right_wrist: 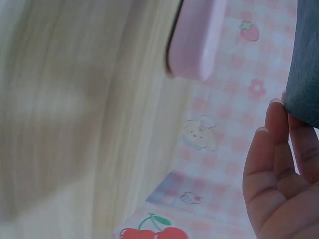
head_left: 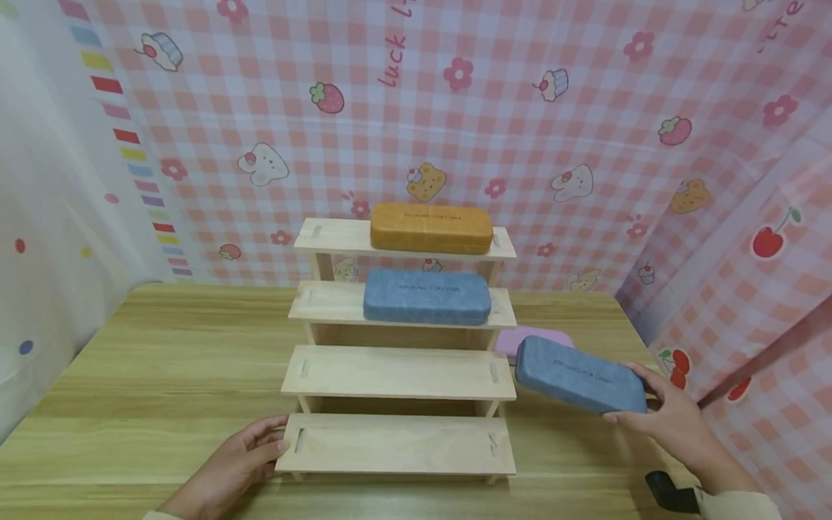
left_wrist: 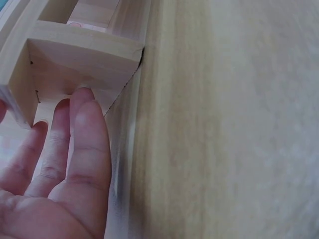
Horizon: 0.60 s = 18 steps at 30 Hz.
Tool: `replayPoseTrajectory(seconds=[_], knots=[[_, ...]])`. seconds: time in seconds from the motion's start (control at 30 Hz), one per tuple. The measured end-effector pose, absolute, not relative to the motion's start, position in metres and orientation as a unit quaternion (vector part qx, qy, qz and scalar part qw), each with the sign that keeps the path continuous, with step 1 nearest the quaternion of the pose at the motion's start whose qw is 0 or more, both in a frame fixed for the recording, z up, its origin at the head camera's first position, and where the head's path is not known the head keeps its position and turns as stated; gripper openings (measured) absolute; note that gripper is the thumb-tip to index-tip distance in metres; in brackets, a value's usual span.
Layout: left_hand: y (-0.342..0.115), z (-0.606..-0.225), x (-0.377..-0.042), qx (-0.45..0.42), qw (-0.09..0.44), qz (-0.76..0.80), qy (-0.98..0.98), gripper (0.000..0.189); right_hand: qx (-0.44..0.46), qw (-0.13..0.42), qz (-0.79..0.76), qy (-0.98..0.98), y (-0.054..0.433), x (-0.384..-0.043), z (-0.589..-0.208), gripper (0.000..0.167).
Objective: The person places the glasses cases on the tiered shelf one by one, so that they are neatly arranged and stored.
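A four-step wooden display rack (head_left: 393, 374) stands on the table. My left hand (head_left: 237, 462) holds the left end of its lowest step, thumb at the edge; in the left wrist view the fingers (left_wrist: 82, 149) reach under the board against the end support. To the right of the rack, my right hand (head_left: 676, 426) grips a blue glasses case (head_left: 578, 375) by its right end, tilted with its left end higher. Another blue glasses case (head_left: 427, 297) lies on the second step from the top, an orange one (head_left: 432, 228) on the top step. The two lower steps are bare.
A pink glasses case (right_wrist: 194, 45) lies on the table behind the held case, partly hidden by it in the head view. Patterned cloth (head_left: 416, 130) hangs behind and at the right. A black strap-like piece (head_left: 672, 495) shows at the right wrist.
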<state>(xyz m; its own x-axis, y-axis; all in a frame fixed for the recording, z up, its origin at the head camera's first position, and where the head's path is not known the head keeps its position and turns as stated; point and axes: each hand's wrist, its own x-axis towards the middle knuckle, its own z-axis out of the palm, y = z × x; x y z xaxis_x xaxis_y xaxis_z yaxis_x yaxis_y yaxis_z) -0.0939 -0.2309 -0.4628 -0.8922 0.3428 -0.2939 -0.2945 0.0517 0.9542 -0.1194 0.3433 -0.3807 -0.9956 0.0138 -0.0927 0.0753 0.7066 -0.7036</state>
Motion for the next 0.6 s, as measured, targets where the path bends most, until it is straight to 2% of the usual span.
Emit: replayPoseTrajectory(seconds=[0.23, 0.6], knots=[[-0.231, -0.462, -0.094, 0.015, 0.231, 0.684, 0.692, 0.067, 0.003, 0.034, -0.386, 0.922, 0.333, -0.116, -0.373, 0.085], [-0.23, -0.46, -0.093, 0.016, 0.231, 0.683, 0.693, 0.068, -0.034, -0.005, -0.387, 0.922, 0.306, -0.114, -0.368, 0.085]])
